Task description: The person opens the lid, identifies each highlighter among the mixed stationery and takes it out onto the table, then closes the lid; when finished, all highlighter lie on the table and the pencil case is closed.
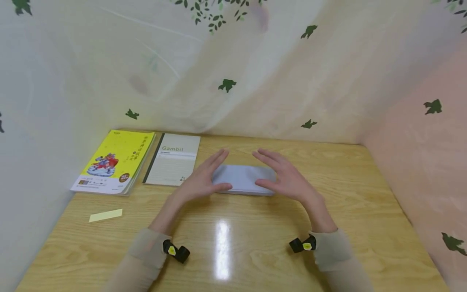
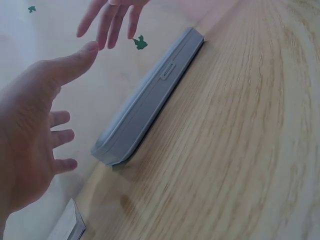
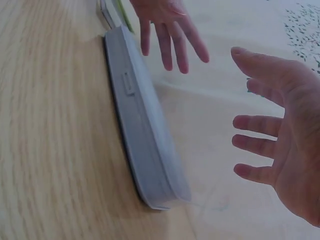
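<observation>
A pale blue-grey oblong case lies flat on the wooden table, its lid closed. Its long front side carries a small catch, which also shows in the right wrist view. My left hand is held above the case's left end, thumb apart from the straight fingers. Over the right end, my right hand mirrors it with fingers spread. Both wrist views show a gap between the hands and the case; neither palm holds anything.
A yellow book lies at the back left, beside a white notebook marked "Gambil". Nearer the left edge is a pale yellow paper strip. A patterned curtain borders the table's back and sides.
</observation>
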Motion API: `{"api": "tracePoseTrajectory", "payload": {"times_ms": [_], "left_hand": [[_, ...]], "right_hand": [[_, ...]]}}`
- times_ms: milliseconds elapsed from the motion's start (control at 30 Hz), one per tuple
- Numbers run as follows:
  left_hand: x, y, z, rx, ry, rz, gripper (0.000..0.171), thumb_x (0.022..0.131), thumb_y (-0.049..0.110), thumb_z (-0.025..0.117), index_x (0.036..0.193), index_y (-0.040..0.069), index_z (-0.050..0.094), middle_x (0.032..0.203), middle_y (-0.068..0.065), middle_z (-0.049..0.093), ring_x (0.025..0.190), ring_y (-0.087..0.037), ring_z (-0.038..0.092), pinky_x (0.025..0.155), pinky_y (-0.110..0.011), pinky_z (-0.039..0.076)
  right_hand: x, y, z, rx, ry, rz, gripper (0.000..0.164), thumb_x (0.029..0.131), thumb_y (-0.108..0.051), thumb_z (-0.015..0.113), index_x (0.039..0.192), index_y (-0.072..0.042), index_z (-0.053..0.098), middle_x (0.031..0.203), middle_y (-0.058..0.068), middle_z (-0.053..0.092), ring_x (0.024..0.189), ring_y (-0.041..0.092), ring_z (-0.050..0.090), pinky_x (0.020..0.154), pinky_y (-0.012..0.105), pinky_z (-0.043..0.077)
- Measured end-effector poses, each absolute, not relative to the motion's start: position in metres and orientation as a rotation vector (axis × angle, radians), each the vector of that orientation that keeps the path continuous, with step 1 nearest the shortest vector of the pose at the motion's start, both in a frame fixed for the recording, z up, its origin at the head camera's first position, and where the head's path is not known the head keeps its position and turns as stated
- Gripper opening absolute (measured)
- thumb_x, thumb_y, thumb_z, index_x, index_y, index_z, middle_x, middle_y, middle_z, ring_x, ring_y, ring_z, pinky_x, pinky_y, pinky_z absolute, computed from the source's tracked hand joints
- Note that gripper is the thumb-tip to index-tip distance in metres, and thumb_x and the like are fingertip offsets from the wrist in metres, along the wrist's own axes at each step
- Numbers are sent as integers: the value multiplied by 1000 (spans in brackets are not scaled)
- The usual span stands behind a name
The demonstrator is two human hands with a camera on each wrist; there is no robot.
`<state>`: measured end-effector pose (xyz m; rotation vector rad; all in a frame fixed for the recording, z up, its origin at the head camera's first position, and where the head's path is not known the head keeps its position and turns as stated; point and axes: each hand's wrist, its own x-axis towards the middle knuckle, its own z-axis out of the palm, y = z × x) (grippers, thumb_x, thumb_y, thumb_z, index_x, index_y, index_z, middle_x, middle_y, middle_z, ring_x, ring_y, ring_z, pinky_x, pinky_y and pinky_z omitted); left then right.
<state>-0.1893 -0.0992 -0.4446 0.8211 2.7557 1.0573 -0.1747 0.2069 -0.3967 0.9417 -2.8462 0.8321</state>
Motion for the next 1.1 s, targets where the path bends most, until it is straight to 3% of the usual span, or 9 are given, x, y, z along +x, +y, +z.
{"api": "tracePoseTrajectory", "payload": {"times_ms": [267, 600, 933, 1100], "left_hand": [[-192, -98, -453, 715, 2726, 1035, 114, 81, 54, 82, 167, 28, 11, 175, -5, 15, 161, -32, 19, 129, -58, 25], [-193, -96, -463, 652, 2677, 1030, 127, 71, 50, 91, 167, 27, 10, 170, -13, 26, 152, -36, 37, 125, -56, 34], [-192, -98, -466, 661, 2686, 984, 124, 76, 43, 90, 167, 18, 10, 167, -22, 27, 152, -40, 36, 125, -56, 35], [-192, -98, -468, 627, 2693, 964, 120, 78, 46, 88, 166, 14, 13, 169, -21, 24, 156, -41, 29, 127, -57, 31]], "right_hand": [[-180, 201, -412, 920, -2925, 827, 81, 88, -48, 78, 158, -36, 39, 164, 6, 41, 152, 33, 39, 120, 61, 39], [-186, 196, -429, 970, -2969, 706, 88, 80, -43, 87, 156, -24, 46, 159, 16, 47, 147, 41, 44, 119, 62, 40], [-184, 192, -440, 948, -3058, 623, 88, 80, -42, 87, 157, -26, 45, 161, 15, 44, 149, 38, 41, 124, 63, 32], [-185, 191, -444, 985, -3042, 580, 84, 83, -40, 85, 156, -24, 46, 161, 16, 44, 150, 37, 41, 125, 62, 30]]}}
